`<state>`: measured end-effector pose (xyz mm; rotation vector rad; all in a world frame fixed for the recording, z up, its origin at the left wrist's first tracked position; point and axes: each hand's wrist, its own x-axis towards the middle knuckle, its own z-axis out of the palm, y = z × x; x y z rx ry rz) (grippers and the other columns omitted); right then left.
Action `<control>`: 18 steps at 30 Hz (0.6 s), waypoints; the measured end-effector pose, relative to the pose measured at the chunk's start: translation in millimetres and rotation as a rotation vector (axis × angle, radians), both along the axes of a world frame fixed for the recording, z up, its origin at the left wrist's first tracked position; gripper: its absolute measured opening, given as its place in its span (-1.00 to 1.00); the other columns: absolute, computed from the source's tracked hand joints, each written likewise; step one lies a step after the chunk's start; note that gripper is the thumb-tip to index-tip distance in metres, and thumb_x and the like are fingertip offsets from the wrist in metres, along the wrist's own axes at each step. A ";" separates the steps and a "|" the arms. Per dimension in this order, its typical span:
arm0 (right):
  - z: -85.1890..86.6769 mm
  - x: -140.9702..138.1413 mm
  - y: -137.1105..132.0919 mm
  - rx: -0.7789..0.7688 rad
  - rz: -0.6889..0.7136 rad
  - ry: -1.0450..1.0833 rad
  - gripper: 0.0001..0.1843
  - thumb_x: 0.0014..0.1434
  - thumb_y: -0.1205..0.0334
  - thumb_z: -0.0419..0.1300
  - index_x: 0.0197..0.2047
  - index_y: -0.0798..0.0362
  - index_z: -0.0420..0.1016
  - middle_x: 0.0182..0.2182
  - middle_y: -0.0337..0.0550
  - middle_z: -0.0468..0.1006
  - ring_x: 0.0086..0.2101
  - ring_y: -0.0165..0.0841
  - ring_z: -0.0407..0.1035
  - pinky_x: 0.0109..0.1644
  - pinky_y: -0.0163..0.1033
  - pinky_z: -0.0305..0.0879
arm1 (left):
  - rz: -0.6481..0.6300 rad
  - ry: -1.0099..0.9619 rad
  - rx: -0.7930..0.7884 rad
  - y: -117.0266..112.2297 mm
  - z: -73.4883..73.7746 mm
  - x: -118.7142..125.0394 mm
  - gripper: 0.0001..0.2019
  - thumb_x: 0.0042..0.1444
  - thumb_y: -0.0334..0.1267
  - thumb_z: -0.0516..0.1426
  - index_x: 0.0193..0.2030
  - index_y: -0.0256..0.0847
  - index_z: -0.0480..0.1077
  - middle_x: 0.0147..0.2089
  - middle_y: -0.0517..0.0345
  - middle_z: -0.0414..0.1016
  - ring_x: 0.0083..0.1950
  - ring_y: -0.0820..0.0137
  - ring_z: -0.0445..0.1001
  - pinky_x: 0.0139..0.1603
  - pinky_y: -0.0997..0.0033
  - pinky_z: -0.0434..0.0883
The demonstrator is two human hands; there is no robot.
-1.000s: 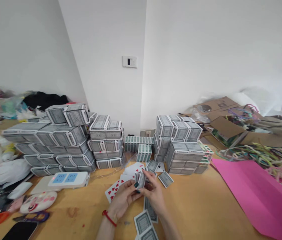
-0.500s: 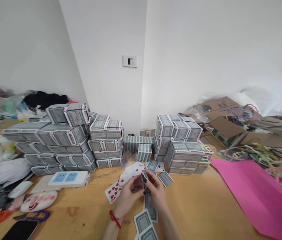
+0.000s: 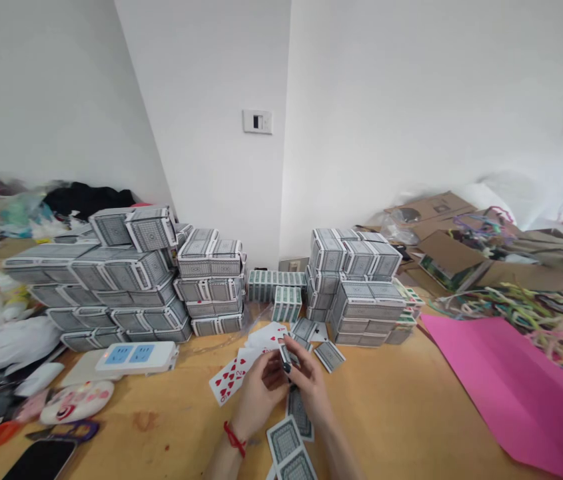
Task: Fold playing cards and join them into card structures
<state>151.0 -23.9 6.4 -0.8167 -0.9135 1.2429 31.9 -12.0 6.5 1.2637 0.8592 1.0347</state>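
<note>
One folded card piece (image 3: 284, 352) here, up at the fingertips, about 12 o'clock from the wrists. Right hand (image 3: 304, 373) has it pinched, thumb on the face, fingers nearly closed; left hand (image 3: 264, 390) is half curled beside it, can't tell if it's really pressing. Probably super light, springy at the folds, a bit slick and easy to crease, so I'd hold it by the edges.

Counts, going from the hands: three piles of card blocks, at 10 o'clock (image 3: 134, 270), 11 (image 3: 212, 290) and 1 (image 3: 368, 309) (blocks overlap, no total from me). One pink sheet (image 3: 506, 393) at 3, one power strip (image 3: 154, 358) at 9, one phone (image 3: 41, 460) around 8.
</note>
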 end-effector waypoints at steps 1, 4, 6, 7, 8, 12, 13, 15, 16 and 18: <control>-0.5 -0.3 -0.1 0.004 0.004 0.012 -0.49 -0.12 0.16 0.23 -0.03 -0.02 0.34 0.03 -0.11 0.31 0.02 -0.16 0.16 0.10 -0.07 0.01 | 0.031 0.036 0.029 0.0 -1.0 0.4 -0.52 -0.16 -0.44 0.13 -0.02 -0.20 0.20 -0.01 -0.04 0.32 -0.05 0.31 0.37 -0.05 0.25 0.36; 0.1 -1.8 -0.3 0.004 0.000 0.026 -0.46 -0.14 0.17 0.23 -0.01 -0.01 0.33 0.03 -0.11 0.30 0.04 -0.15 0.13 0.12 -0.04 -0.04 | 0.129 0.156 0.148 1.0 -3.5 0.3 -0.54 -0.12 -0.41 0.09 0.00 -0.15 0.18 0.03 0.02 0.26 -0.06 0.35 0.37 -0.08 0.29 0.39; 2.4 -2.9 -0.3 -0.005 -0.011 -0.005 -0.47 -0.12 0.16 0.22 -0.02 0.01 0.34 0.03 -0.11 0.31 0.04 -0.15 0.11 0.14 -0.05 -0.08 | 0.167 0.239 0.222 2.0 -5.1 -0.7 -0.55 -0.10 -0.43 0.07 0.00 -0.12 0.18 0.04 0.06 0.21 -0.06 0.37 0.37 -0.10 0.32 0.41; 3.7 -3.3 -0.1 -0.016 -0.021 -0.031 -0.50 -0.10 0.15 0.20 -0.02 0.02 0.35 0.02 -0.11 0.32 0.05 -0.16 0.11 0.14 -0.05 -0.09 | 0.183 0.283 0.252 2.4 -6.0 -1.4 -0.55 -0.10 -0.44 0.06 0.00 -0.11 0.17 0.04 0.07 0.20 -0.06 0.38 0.36 -0.11 0.33 0.41; 4.8 -3.7 0.3 -0.033 -0.038 -0.061 -0.52 -0.08 0.13 0.19 -0.04 0.03 0.36 0.01 -0.11 0.33 0.04 -0.17 0.12 0.14 -0.04 -0.09 | 0.200 0.326 0.275 2.8 -7.0 -2.0 -0.54 -0.10 -0.45 0.05 0.00 -0.10 0.17 0.04 0.08 0.19 -0.07 0.38 0.36 -0.12 0.34 0.42; 4.0 -4.6 3.3 -0.112 -0.135 -0.150 -0.54 -0.07 0.06 0.17 -0.08 0.04 0.40 -0.06 -0.08 0.40 -0.02 -0.16 0.21 0.10 -0.01 -0.02 | 0.244 0.430 0.326 3.6 -10.0 -3.4 -0.53 -0.10 -0.46 0.03 0.01 -0.09 0.16 0.03 0.08 0.16 -0.08 0.38 0.36 -0.17 0.37 0.44; 2.6 -4.8 4.3 -0.123 -0.139 -0.155 -0.55 -0.08 0.05 0.18 -0.10 0.05 0.42 -0.09 -0.07 0.43 -0.06 -0.16 0.25 0.07 0.00 0.03 | 0.248 0.438 0.331 3.7 -10.3 -3.7 -0.54 -0.10 -0.46 0.03 0.01 -0.10 0.16 0.04 0.08 0.16 -0.09 0.38 0.36 -0.18 0.38 0.44; -0.5 -5.2 5.9 -0.137 -0.115 -0.139 -0.57 -0.09 0.03 0.18 -0.17 0.08 0.47 -0.17 -0.05 0.49 -0.15 -0.17 0.32 -0.01 -0.03 0.14 | 0.257 0.447 0.338 3.8 -10.4 -4.4 -0.54 -0.10 -0.45 0.03 0.01 -0.10 0.17 0.04 0.08 0.15 -0.10 0.39 0.37 -0.20 0.39 0.44; -1.6 -5.5 6.6 -0.142 -0.097 -0.121 -0.59 -0.09 0.02 0.18 -0.21 0.09 0.49 -0.22 -0.06 0.51 -0.19 -0.18 0.34 -0.06 -0.05 0.19 | 0.259 0.451 0.342 3.8 -10.3 -4.8 -0.54 -0.10 -0.45 0.03 0.00 -0.10 0.17 0.04 0.09 0.15 -0.11 0.40 0.37 -0.20 0.40 0.44; -2.7 -5.7 7.4 -0.166 -0.059 -0.066 -0.61 -0.11 0.02 0.19 -0.27 0.11 0.52 -0.31 -0.07 0.54 -0.28 -0.22 0.37 -0.16 -0.13 0.25 | 0.253 0.461 0.353 3.4 -9.6 -5.7 -0.54 -0.10 -0.45 0.03 0.00 -0.09 0.18 0.03 0.11 0.15 -0.12 0.41 0.37 -0.21 0.40 0.44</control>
